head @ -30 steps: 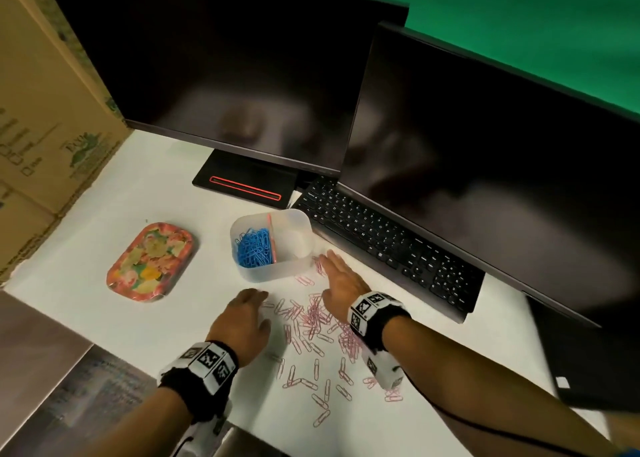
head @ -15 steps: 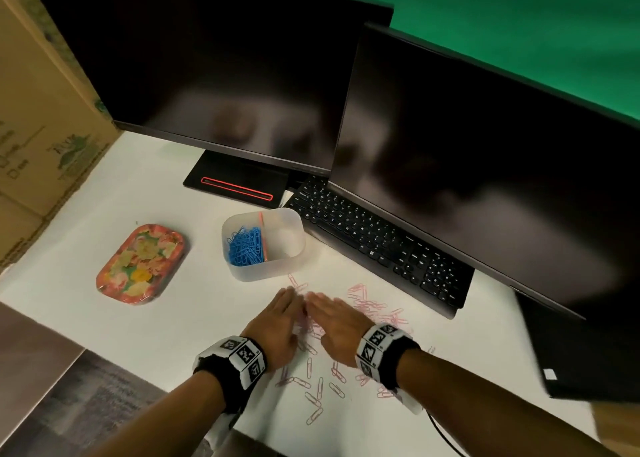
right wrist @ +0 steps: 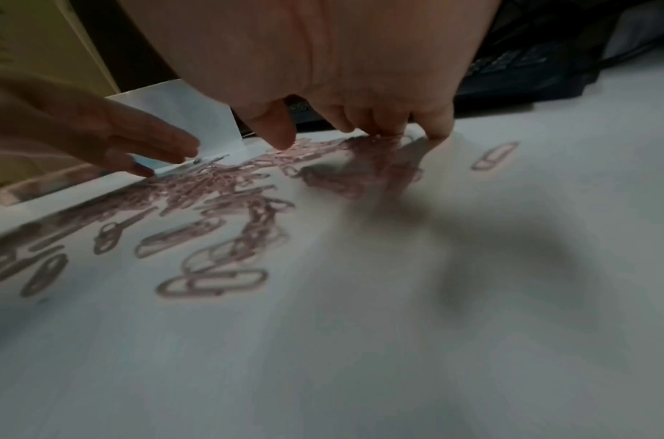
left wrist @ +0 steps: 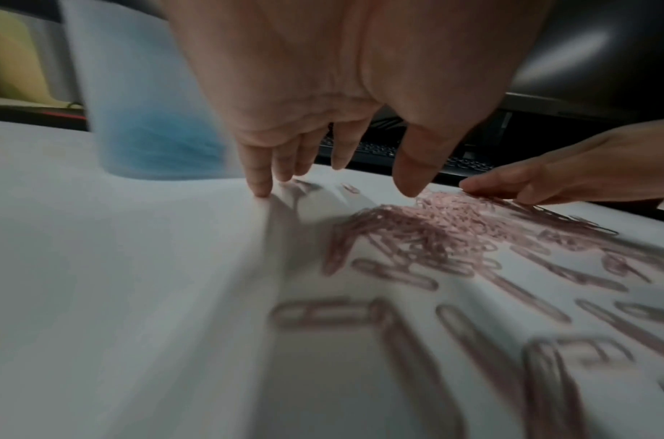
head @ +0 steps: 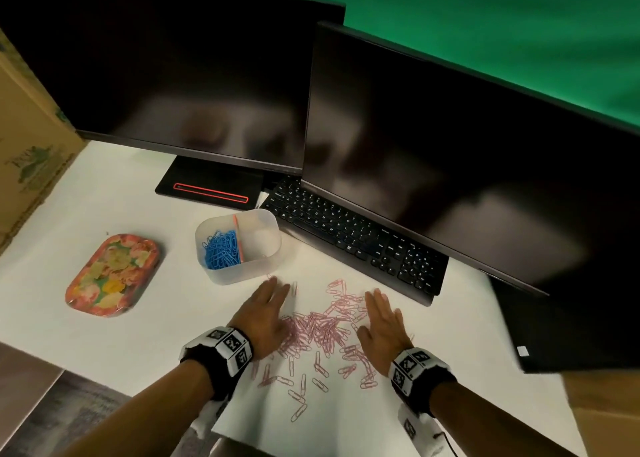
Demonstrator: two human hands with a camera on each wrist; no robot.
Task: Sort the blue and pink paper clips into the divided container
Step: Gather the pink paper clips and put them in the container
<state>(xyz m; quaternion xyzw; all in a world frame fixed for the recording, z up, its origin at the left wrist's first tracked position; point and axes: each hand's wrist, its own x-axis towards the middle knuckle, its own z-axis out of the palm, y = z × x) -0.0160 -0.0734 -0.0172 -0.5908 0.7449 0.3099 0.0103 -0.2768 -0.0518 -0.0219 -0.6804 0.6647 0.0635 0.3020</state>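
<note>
With both hands, left hand point(head: 264, 312) and right hand point(head: 383, 321), laid flat and spread, the light, slippery pink wire paper clips point(head: 318, 328), heaped at 6 o'clock of the translucent divided plastic container point(head: 239, 245), are best scooped from their flanks.

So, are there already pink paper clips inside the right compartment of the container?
No, in the head view the right compartment of the container looks empty; the pink paper clips lie on the table, and only blue paper clips fill the left compartment.
</note>
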